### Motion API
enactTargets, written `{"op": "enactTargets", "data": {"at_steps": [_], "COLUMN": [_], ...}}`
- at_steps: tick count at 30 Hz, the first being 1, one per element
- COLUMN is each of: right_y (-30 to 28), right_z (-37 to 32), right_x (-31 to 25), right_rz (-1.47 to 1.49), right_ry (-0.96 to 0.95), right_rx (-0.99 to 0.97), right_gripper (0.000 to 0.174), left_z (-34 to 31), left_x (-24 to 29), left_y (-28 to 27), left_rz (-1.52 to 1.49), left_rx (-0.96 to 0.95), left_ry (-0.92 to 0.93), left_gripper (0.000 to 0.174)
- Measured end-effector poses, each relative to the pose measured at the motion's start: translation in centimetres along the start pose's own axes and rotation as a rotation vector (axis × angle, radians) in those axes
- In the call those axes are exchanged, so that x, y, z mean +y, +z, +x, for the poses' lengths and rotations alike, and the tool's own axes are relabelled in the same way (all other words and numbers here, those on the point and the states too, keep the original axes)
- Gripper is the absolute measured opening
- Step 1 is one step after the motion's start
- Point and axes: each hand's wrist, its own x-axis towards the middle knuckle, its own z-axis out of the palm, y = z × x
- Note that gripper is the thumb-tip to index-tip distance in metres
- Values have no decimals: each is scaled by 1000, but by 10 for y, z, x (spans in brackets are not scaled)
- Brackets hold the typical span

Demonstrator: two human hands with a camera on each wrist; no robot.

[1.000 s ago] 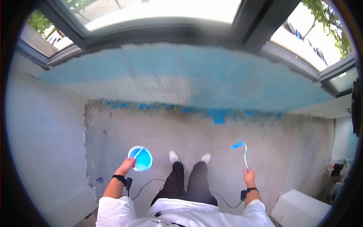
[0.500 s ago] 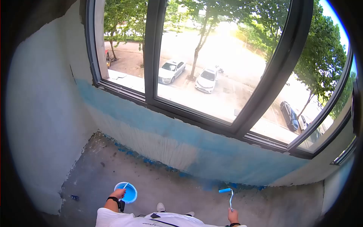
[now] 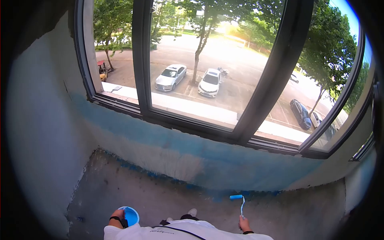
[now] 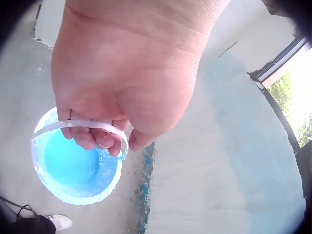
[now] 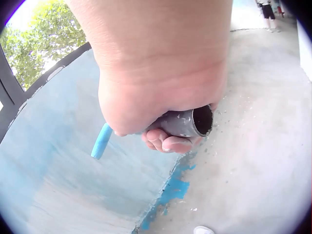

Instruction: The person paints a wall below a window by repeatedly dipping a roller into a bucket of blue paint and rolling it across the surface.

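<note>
My left hand (image 4: pixel 126 68) has its fingers curled under the white bail handle (image 4: pixel 83 124) of a paint bucket (image 4: pixel 80 200). Bright blue paint fills the bottom of the bucket, and blue smears coat its inner wall. In the head view the bucket hangs at the lower left beside my body. Low on the right, my right hand (image 3: pixel 244 225) grips a paint roller (image 3: pixel 236 197) with a blue sleeve and a bent, paint-streaked rod. The right wrist view shows the hollow grey end of its handle (image 5: pixel 175 123) inside the curled fingers. The sleeve overlaps the wall's foot in the head view.
Ahead is a low wall (image 3: pixel 240 170) under a dark-framed window, with light blue patches beside paler bare areas. Blue splashes (image 5: pixel 173 190) mark the grey floor along its base. A white side wall (image 3: pixel 44 120) rises at left. Another person (image 5: pixel 268 12) stands far back in the right wrist view.
The head view has tilted up from the floor to the window and wall. Both hands now appear lower in it, still holding the bucket and the roller.
</note>
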Motion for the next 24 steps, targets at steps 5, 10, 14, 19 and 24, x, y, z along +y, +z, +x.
{"op": "enactTargets", "data": {"at_steps": [5, 10, 14, 19, 24], "right_y": [-4, 9, 16, 25, 30], "right_z": [28, 78, 76, 95, 63], "right_x": [-17, -22, -62, -95, -179], "right_rz": [-139, -147, -195, -294, -482], "right_ry": [51, 15, -29, -175, -322], "right_rx": [-40, -80, -97, -179, -237], "right_gripper": [42, 41, 39, 36, 37], "left_z": [-53, -68, -67, -82, -89], "left_x": [49, 107, 148, 232, 296], "left_y": [14, 36, 58, 111, 161], "left_rz": [395, -41, -85, 216, 340], "left_rx": [-44, -72, -207, -321, -413], "left_ry": [217, 36, 132, 267, 355], "left_gripper": [25, 22, 18, 20, 26]}}
